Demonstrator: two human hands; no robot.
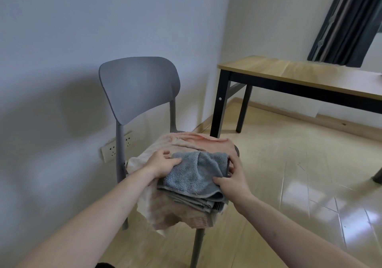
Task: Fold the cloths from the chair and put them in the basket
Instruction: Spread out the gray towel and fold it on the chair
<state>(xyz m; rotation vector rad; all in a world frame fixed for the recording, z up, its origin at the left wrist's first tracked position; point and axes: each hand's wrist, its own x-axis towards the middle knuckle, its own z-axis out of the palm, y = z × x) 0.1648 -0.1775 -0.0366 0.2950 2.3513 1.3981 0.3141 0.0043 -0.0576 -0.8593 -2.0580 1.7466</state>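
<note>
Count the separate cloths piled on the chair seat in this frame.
4, at least. A blue-grey cloth on top under both hands, a folded grey cloth beneath it, an orange cloth behind, and a cream cloth draped lowest. The pile may hide more.

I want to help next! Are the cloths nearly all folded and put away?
Not nearly. Both hands, left hand and right hand, grip the blue cloth, which looks partly folded. Other cloths lie heaped on the chair. No basket is in view.

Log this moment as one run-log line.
stage: folding | left hand: gripping blue-grey terry cloth | right hand: gripping same cloth | cloth: atop pile on grey plastic chair | basket: unseen
</note>
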